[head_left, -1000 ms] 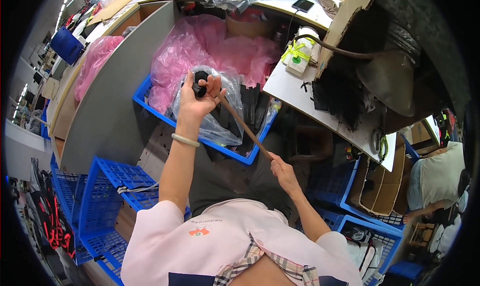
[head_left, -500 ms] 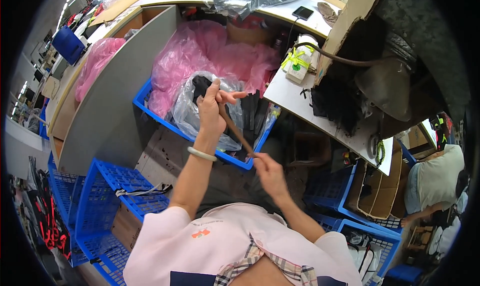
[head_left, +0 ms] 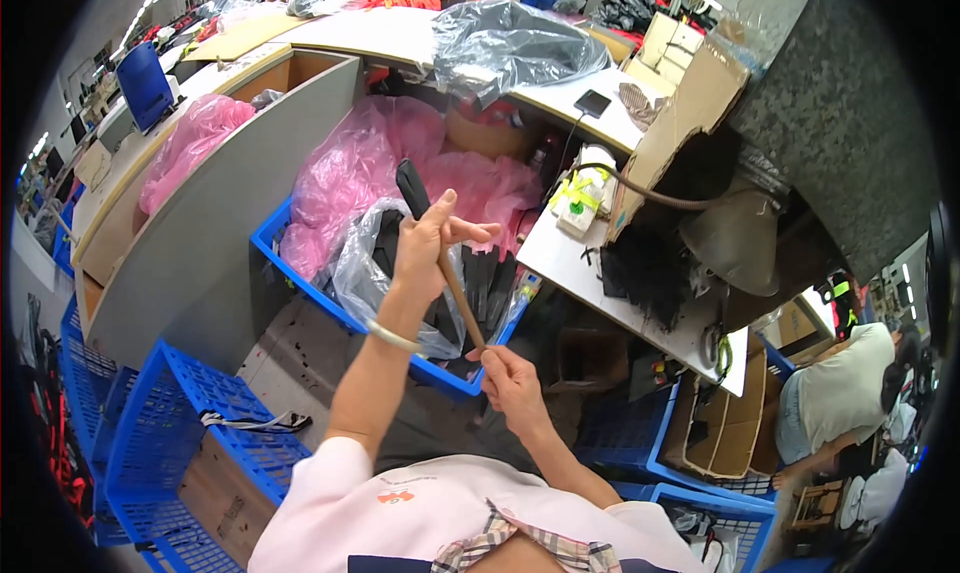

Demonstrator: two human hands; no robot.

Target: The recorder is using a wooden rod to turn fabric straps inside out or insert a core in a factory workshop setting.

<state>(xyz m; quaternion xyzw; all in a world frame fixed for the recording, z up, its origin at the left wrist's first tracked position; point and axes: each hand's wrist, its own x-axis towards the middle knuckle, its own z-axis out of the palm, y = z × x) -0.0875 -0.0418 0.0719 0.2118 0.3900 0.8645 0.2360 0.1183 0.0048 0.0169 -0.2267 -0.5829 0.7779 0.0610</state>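
Left hand raised over the blue crate, fingers wrapped around the upper part of a long stick, thumb and forefinger poking out toward three o'clock. Black end of the stick standing out above the fist toward eleven o'clock. Brown shaft running down from that fist toward five o'clock, long axis from eleven to five, lower tip pinched in the right hand, fingers closed tight round it. Both hands clamped on the stick, left high, right low and nearer the body, neither hand free. Looks thin, straight, wood-coloured below and dark, broader and flat at the top. Behind it, a clear bag of dark goods in the crate, pink bags at eleven o'clock, white table at three o'clock.
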